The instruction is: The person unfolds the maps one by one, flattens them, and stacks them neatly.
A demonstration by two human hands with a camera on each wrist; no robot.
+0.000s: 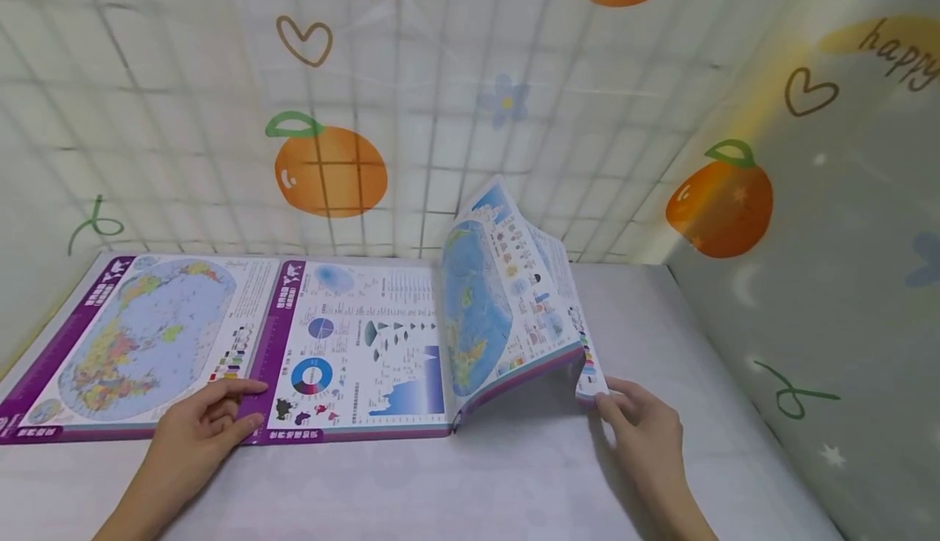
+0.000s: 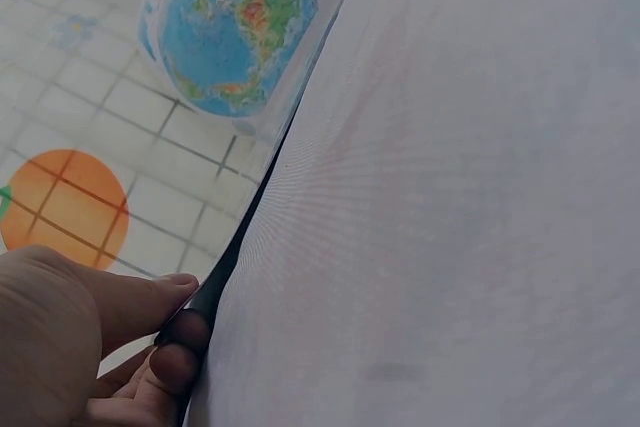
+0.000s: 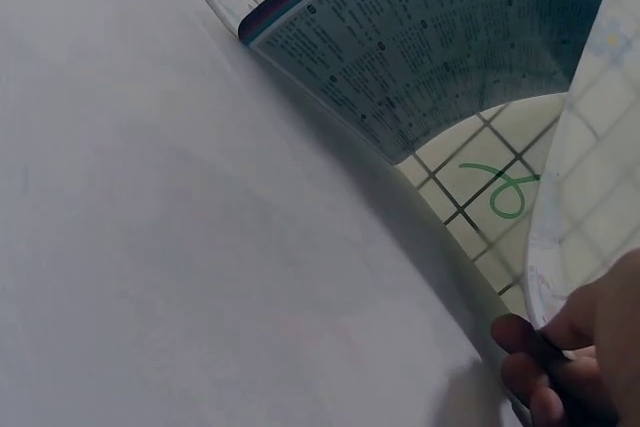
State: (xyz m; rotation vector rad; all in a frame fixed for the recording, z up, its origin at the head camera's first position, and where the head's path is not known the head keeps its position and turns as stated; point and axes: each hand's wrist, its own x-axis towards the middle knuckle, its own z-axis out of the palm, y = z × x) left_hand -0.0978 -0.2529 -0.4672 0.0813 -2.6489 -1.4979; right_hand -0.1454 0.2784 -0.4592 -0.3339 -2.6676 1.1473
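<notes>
A folding map [image 1: 169,337] with purple strips is spread across the white table, its left and middle panels lying flat. The left panel carries a world map, the middle panel [image 1: 367,329] charts and diagrams. Its right part [image 1: 477,304] stands raised and bent up from a crease, showing a blue map. My left hand [image 1: 201,423] pinches the front edge by the purple strip between the flat panels; the left wrist view has thumb and curled fingers [image 2: 172,368] meeting there. My right hand [image 1: 646,427] pinches the lower right corner of the raised part, thumb and fingers bent round it.
A white table [image 1: 514,492] supports the map. Behind it rises a sheer curtain [image 1: 411,117] printed with oranges, hearts and words, with a wire grid showing through. Another printed curtain [image 1: 830,280] closes off the right side.
</notes>
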